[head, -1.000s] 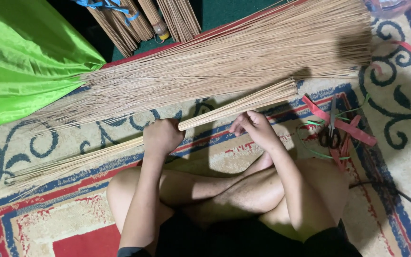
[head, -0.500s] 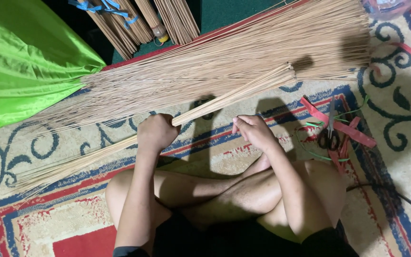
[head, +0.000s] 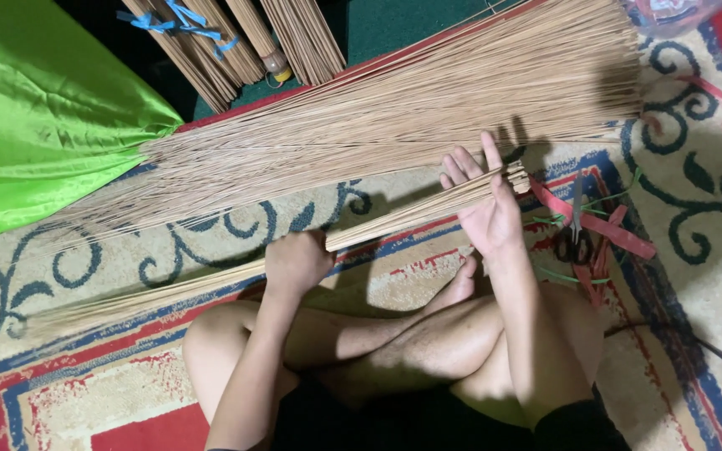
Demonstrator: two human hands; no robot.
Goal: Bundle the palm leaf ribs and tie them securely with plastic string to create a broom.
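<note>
So far, one slim bundle of palm-leaf ribs point(head: 394, 219) has been gathered out of the loose stock and lies across the patterned carpet point(head: 695, 209), just in front of the person's crossed legs. The left hand point(head: 296, 260) is closed in a fist around the bundle's middle, holding it firmly. The right hand point(head: 488, 209) is spread flat, fingers straight, its palm pressed against the bundle's cut butt end, which looks fairly even; it grips nothing.

Beyond the bundle, a far larger heap of loose ribs point(head: 394, 125) fans across the carpet, so much of the stock appears unsorted. No band shows on the held bundle, so it seems not yet bound. Just right of the bundle's butt end lie scissors point(head: 577, 238) among red strips point(head: 603, 227) and thin green ties point(head: 557, 274). Far beyond the bundle, past the heap, several finished bundles tied with blue strips point(head: 202, 46) lean together, and a green cloth point(head: 43, 117) lies beside them.
</note>
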